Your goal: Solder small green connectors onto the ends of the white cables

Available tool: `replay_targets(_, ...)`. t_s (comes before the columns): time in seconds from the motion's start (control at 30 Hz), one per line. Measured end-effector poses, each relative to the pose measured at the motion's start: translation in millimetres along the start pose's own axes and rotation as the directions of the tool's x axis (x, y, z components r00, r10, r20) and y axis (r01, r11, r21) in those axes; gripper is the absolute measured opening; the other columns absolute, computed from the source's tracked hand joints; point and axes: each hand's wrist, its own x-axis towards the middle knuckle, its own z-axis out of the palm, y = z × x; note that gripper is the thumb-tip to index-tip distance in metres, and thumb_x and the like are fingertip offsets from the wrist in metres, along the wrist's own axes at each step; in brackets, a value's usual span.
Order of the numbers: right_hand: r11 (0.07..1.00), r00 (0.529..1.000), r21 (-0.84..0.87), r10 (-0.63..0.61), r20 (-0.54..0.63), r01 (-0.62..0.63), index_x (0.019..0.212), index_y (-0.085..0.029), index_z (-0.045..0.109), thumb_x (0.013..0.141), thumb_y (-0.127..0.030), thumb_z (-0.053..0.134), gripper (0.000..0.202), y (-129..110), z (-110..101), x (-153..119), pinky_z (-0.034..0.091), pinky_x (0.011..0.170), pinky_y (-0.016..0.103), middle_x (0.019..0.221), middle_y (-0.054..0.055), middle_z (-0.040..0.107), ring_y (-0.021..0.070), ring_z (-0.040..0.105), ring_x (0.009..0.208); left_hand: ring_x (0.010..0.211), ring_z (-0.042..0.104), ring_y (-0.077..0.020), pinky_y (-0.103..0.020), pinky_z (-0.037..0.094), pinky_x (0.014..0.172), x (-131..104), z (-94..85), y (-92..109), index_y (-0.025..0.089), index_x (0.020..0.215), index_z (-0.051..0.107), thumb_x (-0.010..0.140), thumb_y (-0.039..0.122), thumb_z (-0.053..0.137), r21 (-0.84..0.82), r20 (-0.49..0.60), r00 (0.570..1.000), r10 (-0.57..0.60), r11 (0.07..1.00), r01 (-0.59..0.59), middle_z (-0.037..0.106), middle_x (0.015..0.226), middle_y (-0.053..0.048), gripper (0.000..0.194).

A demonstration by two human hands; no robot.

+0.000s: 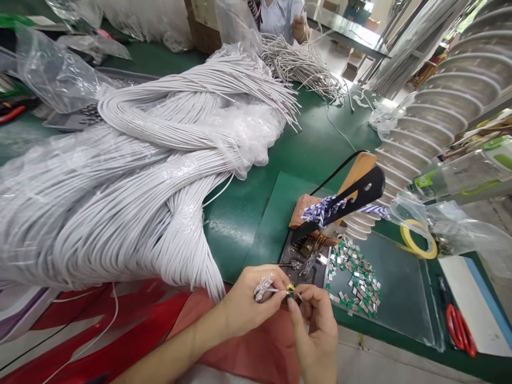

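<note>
My left hand point(250, 298) is closed round several white cables point(264, 288), whose cut ends stick up between the fingers. One cable runs forward to its fingertips, where a small yellow and green piece point(290, 288) shows. Facing it, my right hand point(316, 322) pinches at the same spot, its fingertips almost touching the left ones. What the right fingers grip is mostly hidden; a bit of metal peeks out. Just beyond both hands lies a dark tray point(286, 250) with a brass-coloured block and grey scraps. Small metal connectors with green ends point(356, 282) are scattered to the right.
Large bundles of white cable point(132, 213) cover the table's left side. A brick point(304, 209) and black bracket point(356, 194) stand ahead, below a ribbed hose point(436, 106). Yellow tape point(418, 240) and red-handled scissors point(460, 330) lie right. Another person point(280, 18) sits opposite.
</note>
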Motion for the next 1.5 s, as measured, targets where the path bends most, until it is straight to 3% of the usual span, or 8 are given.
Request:
replay_targets(0.13, 0.995, 0.995, 0.027, -0.093, 0.034, 0.092, 0.076, -0.021, 0.055, 0.094, -0.030, 0.053, 0.021, -6.2, -8.3, 5.6, 0.043, 0.061, 0.020, 0.076, -0.001, 0.051, 0.0124, 0.048, 0.067, 0.068, 0.061, -0.0137, -0.021, 0.047, 0.063, 0.6, 0.4, 1.8, 0.014, 0.065, 0.060, 0.079, 0.009, 0.056, 0.032, -0.024, 1.000, 0.004, 0.999, -0.003, 0.068, 0.078, -0.005, 0.016)
replay_targets(0.37, 0.995, 0.993, 0.058, 0.082, -0.082, -0.078, 0.080, -0.022, 0.071, 0.088, -0.039, 0.063, 0.021, -10.9, -9.0, -1.8, 0.048, 0.068, 0.021, 0.076, 0.000, 0.068, 0.0145, 0.062, 0.069, 0.067, 0.062, -0.0138, -0.021, 0.047, 0.061, 2.8, -2.3, 5.9, 0.015, 0.069, 0.060, 0.080, 0.009, 0.056, 0.075, 0.017, 0.999, -0.038, 0.996, 0.037, 0.068, 0.081, -0.004, 0.013)
replay_targets(0.47, 0.993, 0.991, 0.072, 0.101, -0.092, -0.095, 0.086, -0.022, 0.068, 0.088, -0.036, 0.064, 0.014, -7.8, -10.1, 1.3, 0.048, 0.064, 0.018, 0.073, -0.001, 0.065, 0.0125, 0.060, 0.066, 0.069, 0.062, -0.0136, -0.021, 0.047, 0.063, 3.6, -3.6, 7.8, 0.015, 0.068, 0.059, 0.080, 0.008, 0.054, 0.107, 0.024, 1.000, -0.011, 0.994, 0.008, 0.067, 0.080, -0.003, 0.015)
replay_targets(0.57, 0.999, 1.000, 0.048, 0.022, -0.011, -0.021, 0.083, -0.022, 0.062, 0.089, -0.027, 0.063, 0.009, -3.6, -13.6, 9.3, 0.048, 0.060, 0.016, 0.070, -0.003, 0.058, 0.0107, 0.056, 0.062, 0.070, 0.062, -0.0141, -0.022, 0.047, 0.065, 4.2, -3.2, 9.0, 0.016, 0.068, 0.057, 0.081, 0.008, 0.053, 0.136, 0.018, 1.000, 0.024, 0.990, -0.027, 0.066, 0.081, -0.004, 0.016)
replay_targets(0.7, 0.993, 0.992, 0.000, -0.115, 0.047, 0.115, 0.079, -0.022, 0.059, 0.090, -0.018, 0.060, 0.012, -1.1, -14.0, 17.6, 0.049, 0.071, 0.016, 0.085, 0.001, 0.059, 0.0123, 0.059, 0.081, 0.070, 0.060, -0.0155, -0.023, 0.047, 0.065, 6.5, -1.8, 11.9, 0.016, 0.067, 0.054, 0.082, 0.010, 0.053, 0.174, 0.022, 0.999, 0.037, 0.984, -0.040, 0.065, 0.078, -0.005, 0.017)
replay_targets(1.07, 0.990, 0.992, 0.137, -0.017, -0.127, 0.035, 0.074, -0.019, 0.063, 0.086, -0.020, 0.067, 0.012, -6.9, -2.0, 12.5, 0.053, 0.071, 0.022, 0.089, 0.006, 0.065, 0.0161, 0.063, 0.085, 0.070, 0.062, -0.0146, -0.022, 0.049, 0.064, 9.3, -2.2, 19.0, 0.017, 0.071, 0.055, 0.084, 0.010, 0.049, 0.188, 0.026, 0.994, 0.102, 0.977, -0.105, 0.064, 0.081, -0.004, 0.016)
replay_targets(1.27, 0.988, 0.989, 0.073, -0.127, -0.078, 0.133, 0.073, -0.019, 0.066, 0.082, -0.016, 0.069, 0.011, -9.0, -5.6, 18.0, 0.055, 0.067, 0.023, 0.085, 0.006, 0.067, 0.0167, 0.065, 0.079, 0.073, 0.064, -0.0157, -0.023, 0.051, 0.068, 9.3, -1.4, 21.7, 0.017, 0.070, 0.055, 0.085, 0.011, 0.050, 0.185, 0.028, 0.992, 0.123, 0.975, -0.126, 0.065, 0.080, -0.004, 0.017)
replay_targets(1.5, 0.992, 0.985, 0.125, 0.024, -0.174, -0.002, 0.071, -0.019, 0.064, 0.084, -0.029, 0.069, 0.017, -13.9, 2.9, 13.2, 0.052, 0.068, 0.024, 0.088, 0.006, 0.064, 0.0170, 0.061, 0.079, 0.072, 0.063, -0.0160, -0.023, 0.050, 0.067, 6.0, -2.7, 18.6, 0.017, 0.070, 0.057, 0.085, 0.011, 0.050, 0.203, 0.000, 0.997, 0.077, 0.976, -0.075, 0.066, 0.080, -0.005, 0.017)
